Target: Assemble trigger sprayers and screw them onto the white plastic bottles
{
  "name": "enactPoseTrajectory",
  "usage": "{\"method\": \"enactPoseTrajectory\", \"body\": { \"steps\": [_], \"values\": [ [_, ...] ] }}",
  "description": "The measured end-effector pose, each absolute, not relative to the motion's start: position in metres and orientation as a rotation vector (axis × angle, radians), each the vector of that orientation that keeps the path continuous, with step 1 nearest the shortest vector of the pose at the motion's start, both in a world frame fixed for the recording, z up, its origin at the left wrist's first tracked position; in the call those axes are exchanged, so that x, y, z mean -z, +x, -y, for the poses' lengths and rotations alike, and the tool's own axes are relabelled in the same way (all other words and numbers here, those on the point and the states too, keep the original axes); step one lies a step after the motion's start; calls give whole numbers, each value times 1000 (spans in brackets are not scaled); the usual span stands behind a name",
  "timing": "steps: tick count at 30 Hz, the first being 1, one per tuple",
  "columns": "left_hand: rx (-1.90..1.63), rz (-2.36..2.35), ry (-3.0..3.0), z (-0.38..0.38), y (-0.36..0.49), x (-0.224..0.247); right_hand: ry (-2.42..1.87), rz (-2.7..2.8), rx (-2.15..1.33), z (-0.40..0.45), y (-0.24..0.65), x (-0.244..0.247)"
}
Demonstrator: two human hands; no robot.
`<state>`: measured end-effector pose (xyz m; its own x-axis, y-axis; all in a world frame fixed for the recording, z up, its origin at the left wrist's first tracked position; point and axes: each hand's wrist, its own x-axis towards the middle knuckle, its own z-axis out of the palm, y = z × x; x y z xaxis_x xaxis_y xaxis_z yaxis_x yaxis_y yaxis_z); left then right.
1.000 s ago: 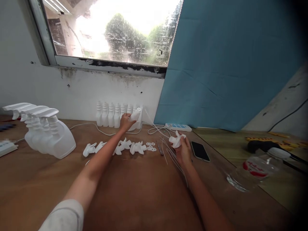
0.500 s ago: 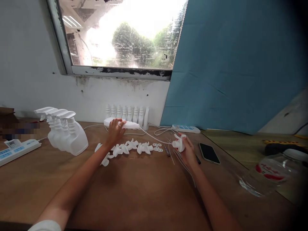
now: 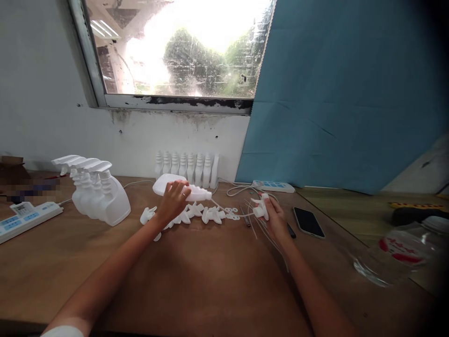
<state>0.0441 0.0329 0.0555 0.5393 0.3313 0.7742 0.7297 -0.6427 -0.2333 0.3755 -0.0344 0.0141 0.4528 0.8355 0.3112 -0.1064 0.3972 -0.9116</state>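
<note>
My left hand [image 3: 175, 196] is closed around a white spray bottle [image 3: 198, 193], held on its side with its neck toward the right. In my right hand [image 3: 275, 216] is a white trigger spray head [image 3: 261, 208], its collar facing left. A thin white dip tube [image 3: 243, 215] runs from that collar toward the bottle's mouth; its far end seems to be inside the neck. Below the bottle lie several loose white spray heads [image 3: 213, 215], partly behind my left wrist. Small white rings [image 3: 231, 216] lie between the two hands, under the tube.
Assembled spray bottles [image 3: 100, 192] stand at left; a row of bottles without heads [image 3: 191, 166] lines the wall. Loose tubes [image 3: 271, 241], a pen [image 3: 247, 219], a phone [image 3: 308, 222] and a large clear jug [image 3: 396, 252] lie at right. Power strips [image 3: 30, 220] sit at left and back.
My left hand has moved right and slightly toward me with the bottle, tilting it. Bottle mouth and spray head are closer, and the tube between them bends more. My right hand has barely moved.
</note>
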Motion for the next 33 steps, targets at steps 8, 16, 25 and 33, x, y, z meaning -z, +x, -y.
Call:
{"method": "enactPoseTrajectory", "body": {
  "steps": [8,16,25,33],
  "values": [
    [943,759,-2463,23,63,-56,-1080,932,-147,49,360,-76],
    [1231,954,-2746,57,77,-77,-933,1131,36,77,308,-151],
    [1686,1498,-2815,60,107,-58,-929,1825,-127,62,234,-142],
    [2063,1652,-2589,65,109,-46,-782,1880,-539,71,243,-141]
  ]
}}
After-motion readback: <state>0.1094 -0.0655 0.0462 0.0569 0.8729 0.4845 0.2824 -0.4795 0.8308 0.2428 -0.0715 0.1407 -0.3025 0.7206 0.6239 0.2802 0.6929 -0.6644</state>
